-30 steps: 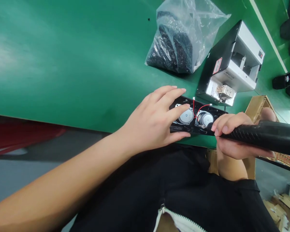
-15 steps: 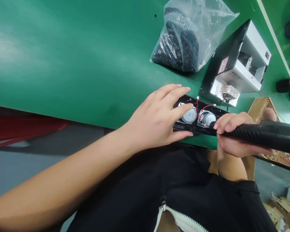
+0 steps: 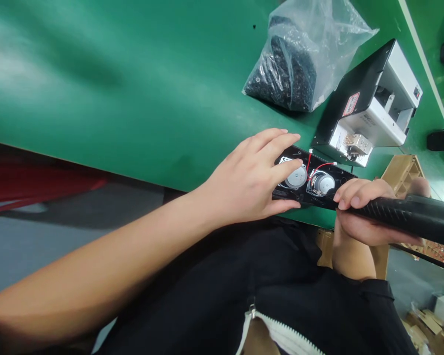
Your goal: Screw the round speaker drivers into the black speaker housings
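On the green desk, a black speaker panel is laid near the front edge, its long axis running left to right. A black tool, pointed leftward, is gripped in the right hand; the left hand is placed over the panel, fingers spread wide.

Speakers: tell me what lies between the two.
In the head view, red wires lie between the speakers, against the black panel.

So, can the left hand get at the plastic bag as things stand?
Probably yes: the left hand is spread over the black panel, and only green tabletop shows between it and the plastic bag.
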A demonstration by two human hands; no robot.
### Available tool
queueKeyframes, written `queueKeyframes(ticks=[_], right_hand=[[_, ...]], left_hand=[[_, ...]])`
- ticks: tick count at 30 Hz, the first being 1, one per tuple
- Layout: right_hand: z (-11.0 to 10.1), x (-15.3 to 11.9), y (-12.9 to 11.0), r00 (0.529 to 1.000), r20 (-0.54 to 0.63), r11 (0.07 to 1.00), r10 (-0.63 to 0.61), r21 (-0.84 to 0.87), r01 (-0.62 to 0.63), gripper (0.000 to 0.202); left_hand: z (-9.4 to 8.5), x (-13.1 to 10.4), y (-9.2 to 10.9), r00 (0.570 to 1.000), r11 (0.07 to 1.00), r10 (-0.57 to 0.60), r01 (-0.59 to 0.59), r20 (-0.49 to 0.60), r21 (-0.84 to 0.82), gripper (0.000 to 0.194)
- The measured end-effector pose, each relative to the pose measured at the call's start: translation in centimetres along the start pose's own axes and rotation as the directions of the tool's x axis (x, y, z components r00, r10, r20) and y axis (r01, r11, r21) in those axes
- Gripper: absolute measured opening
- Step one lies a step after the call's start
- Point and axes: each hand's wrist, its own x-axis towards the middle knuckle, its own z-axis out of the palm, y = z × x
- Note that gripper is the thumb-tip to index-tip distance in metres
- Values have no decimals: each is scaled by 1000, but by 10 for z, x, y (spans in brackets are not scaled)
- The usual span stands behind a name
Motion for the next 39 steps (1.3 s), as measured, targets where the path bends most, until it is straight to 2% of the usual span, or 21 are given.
queueKeyframes(ticks=[2, 3, 5, 10, 13, 15, 18, 21, 23, 25, 27, 30, 35, 39], right_hand=[[8, 2, 6, 969, -106, 966, -221, 109, 232, 73], [11, 2, 8, 952, -145, 947, -270, 135, 290, 77], [14, 2, 10, 951, -154, 947, -269, 137, 290, 82], [7, 2, 11, 964, -73, 961, -255, 93, 261, 71], [5, 1, 10, 962, -108, 967, -251, 27, 255, 72], [5, -1, 7, 973, -107, 978, -203, 13, 206, 74], [5, -9, -2, 992, -18, 991, -129, 41, 129, 68], [1, -17, -12, 984, 66, 986, -164, 53, 160, 48], [-4, -19, -16, 966, 191, 984, -176, 15, 176, 68], [-10, -17, -18, 917, 348, 977, -195, -18, 214, 91], [-15, -14, -16, 867, 427, 958, -257, -4, 286, 98], [-17, -11, -13, 859, 406, 941, -312, 5, 339, 94], [-8, -13, -6, 871, 367, 936, -326, -4, 352, 81], [9, -16, 9, 858, 218, 885, -465, 82, 458, 67]], left_hand=[[0, 0, 1, 1000, 1000, 12, -12, -8, 10, 71], [0, 0, 1, 1000, 1000, 15, -15, -7, 15, 72], [0, 0, 1, 1000, 1000, 9, -9, 2, 23, 73], [0, 0, 1, 1000, 1000, -1, 0, -6, -9, 72], [1, 0, 0, 1000, 1000, 10, -10, -20, 0, 73], [1, -1, 0, 1000, 1000, 7, -7, -11, 22, 72], [1, -1, 1, 1000, 998, 13, -13, -1, 60, 72], [1, -2, 2, 999, 995, 40, -39, -11, 93, 71], [2, -3, 2, 999, 996, 39, -38, -14, 85, 68], [2, -5, 2, 999, 998, 31, -30, -17, 62, 64], [3, -6, 2, 999, 998, 38, -37, -26, 50, 63], [2, -6, 2, 997, 996, 63, -59, -46, 66, 63], [0, -6, 3, 996, 996, 72, -69, -50, 56, 62], [-1, -4, 3, 1000, 999, 28, -27, -14, 40, 63]])
